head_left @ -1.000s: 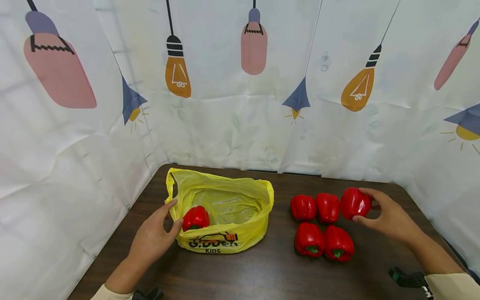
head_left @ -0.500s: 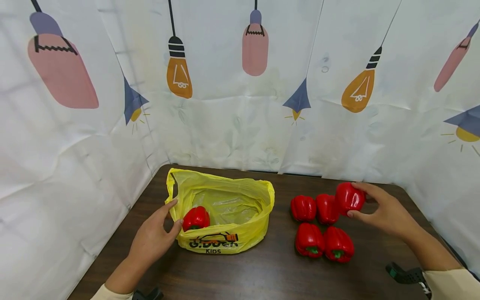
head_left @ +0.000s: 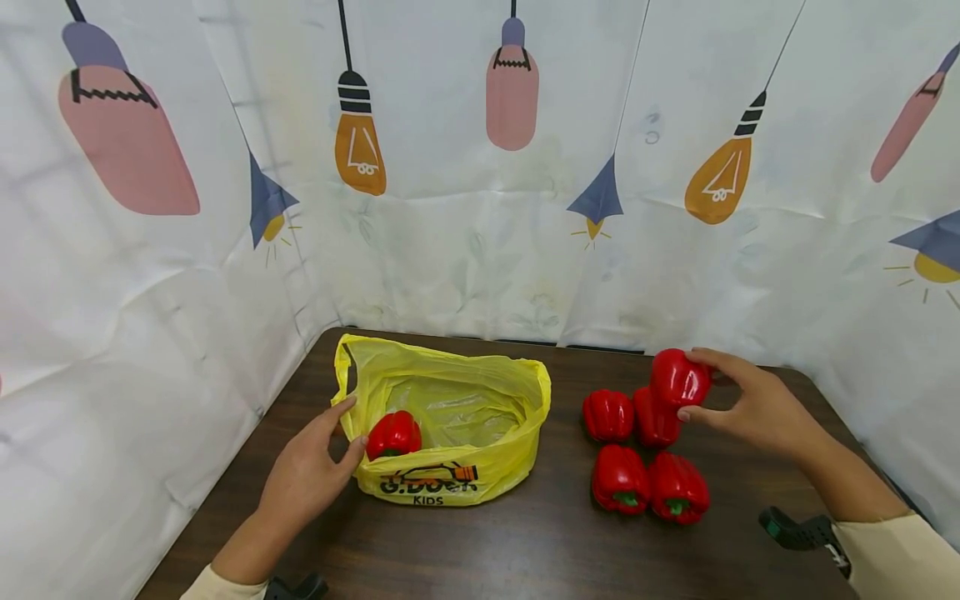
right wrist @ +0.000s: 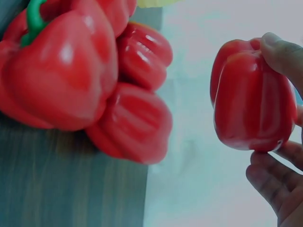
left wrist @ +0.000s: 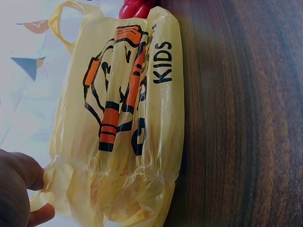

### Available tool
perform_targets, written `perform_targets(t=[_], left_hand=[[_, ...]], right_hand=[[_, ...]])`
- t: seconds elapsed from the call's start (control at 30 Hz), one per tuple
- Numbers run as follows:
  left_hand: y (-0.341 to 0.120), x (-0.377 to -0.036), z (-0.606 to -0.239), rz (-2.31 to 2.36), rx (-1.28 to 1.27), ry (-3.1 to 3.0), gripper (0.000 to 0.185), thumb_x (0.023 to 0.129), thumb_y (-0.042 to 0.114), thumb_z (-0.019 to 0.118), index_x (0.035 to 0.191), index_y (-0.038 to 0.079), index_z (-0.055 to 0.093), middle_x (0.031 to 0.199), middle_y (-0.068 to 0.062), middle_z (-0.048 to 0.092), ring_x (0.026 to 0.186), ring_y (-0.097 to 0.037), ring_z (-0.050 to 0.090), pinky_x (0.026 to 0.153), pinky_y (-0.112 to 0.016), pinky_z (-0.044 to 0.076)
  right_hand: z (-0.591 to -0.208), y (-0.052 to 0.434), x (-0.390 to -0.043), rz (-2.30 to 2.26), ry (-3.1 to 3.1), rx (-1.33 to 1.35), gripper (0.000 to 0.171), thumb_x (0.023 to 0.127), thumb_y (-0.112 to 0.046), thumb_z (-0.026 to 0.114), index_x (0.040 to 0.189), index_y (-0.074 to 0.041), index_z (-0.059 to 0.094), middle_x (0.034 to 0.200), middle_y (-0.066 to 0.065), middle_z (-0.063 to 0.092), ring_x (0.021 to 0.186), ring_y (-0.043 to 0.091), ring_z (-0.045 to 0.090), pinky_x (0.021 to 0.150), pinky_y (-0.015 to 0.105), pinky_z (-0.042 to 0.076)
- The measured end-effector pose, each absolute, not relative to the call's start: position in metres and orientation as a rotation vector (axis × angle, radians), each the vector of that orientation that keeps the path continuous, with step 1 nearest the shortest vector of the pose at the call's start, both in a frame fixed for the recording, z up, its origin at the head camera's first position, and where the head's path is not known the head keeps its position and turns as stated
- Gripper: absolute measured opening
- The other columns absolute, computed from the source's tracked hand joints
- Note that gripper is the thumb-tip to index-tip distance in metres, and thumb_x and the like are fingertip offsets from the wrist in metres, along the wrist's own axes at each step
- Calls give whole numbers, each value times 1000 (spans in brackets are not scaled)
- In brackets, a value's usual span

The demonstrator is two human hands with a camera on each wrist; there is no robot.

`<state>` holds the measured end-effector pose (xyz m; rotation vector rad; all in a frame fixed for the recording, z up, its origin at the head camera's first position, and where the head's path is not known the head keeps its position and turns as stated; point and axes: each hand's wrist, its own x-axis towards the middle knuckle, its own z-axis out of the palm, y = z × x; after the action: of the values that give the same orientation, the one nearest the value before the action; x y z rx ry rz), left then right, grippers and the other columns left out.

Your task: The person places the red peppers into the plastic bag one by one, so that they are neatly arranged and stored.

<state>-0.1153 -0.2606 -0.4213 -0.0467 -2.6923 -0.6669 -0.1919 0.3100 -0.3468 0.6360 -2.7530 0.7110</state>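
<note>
A yellow plastic bag (head_left: 504, 471) lies open-mouthed on the left of the table, and one red bell pepper (head_left: 395, 432) sits inside it. At the bag's left side my left hand (head_left: 302, 471) pinches its edge between thumb and fingers; the left wrist view shows the printed bag wall (left wrist: 165, 109) beside that hand (left wrist: 19, 189). My right hand (head_left: 761, 408) holds another red bell pepper (head_left: 678, 379) in the air, thumb and fingertips on its opposite sides. In the head view the held pepper partly covers one bell pepper (head_left: 656, 427) behind it.
Several red bell peppers stand in a cluster right of the bag, including a front pepper (head_left: 621, 481) with a green stem and a back pepper (head_left: 608, 416). The dark wooden table (head_left: 480, 550) meets a white printed curtain (head_left: 480, 250) at its back edge.
My right hand has moved left and slightly up with the bell pepper, from beside the back row to above it. The left hand and the bag stay put.
</note>
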Motion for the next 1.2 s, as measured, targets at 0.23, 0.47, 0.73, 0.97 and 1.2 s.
perform_targets(t=[0.23,0.47,0.73,0.97,1.2], left_hand=[[-260,-116,-422,-672,-52,-2694,63,91,23,76,147,6,53,109,-14,68,96,-33,65,80,-54,55],[-260,-116,-424,-659,-83,-2667,63,89,21,78,146,6,54,103,-11,67,90,-30,64,73,-49,54],[-259,-113,-420,-678,-84,-2664,63,89,20,78,146,7,54,103,-10,67,91,-30,65,75,-52,54],[-259,-114,-419,-667,-81,-2658,64,89,19,79,146,7,54,101,-9,67,89,-29,65,73,-50,54],[-259,-115,-419,-664,-82,-2658,65,88,19,79,146,6,54,101,-9,67,89,-29,65,74,-49,54]], right_hand=[[-340,297,-196,686,-2698,705,79,78,-36,91,145,-13,56,135,13,62,106,32,64,79,50,56],[-332,285,-200,699,-2696,744,80,78,-36,91,144,-12,55,136,14,60,106,34,62,76,48,57],[-320,271,-204,750,-2729,745,80,80,-39,89,147,-14,53,142,13,56,110,33,60,78,47,57],[-315,263,-208,771,-2722,779,79,79,-34,90,146,-13,54,142,15,57,108,35,62,73,43,59],[-313,256,-214,805,-2738,783,79,80,-37,89,147,-14,53,142,14,56,110,37,62,75,45,59]])
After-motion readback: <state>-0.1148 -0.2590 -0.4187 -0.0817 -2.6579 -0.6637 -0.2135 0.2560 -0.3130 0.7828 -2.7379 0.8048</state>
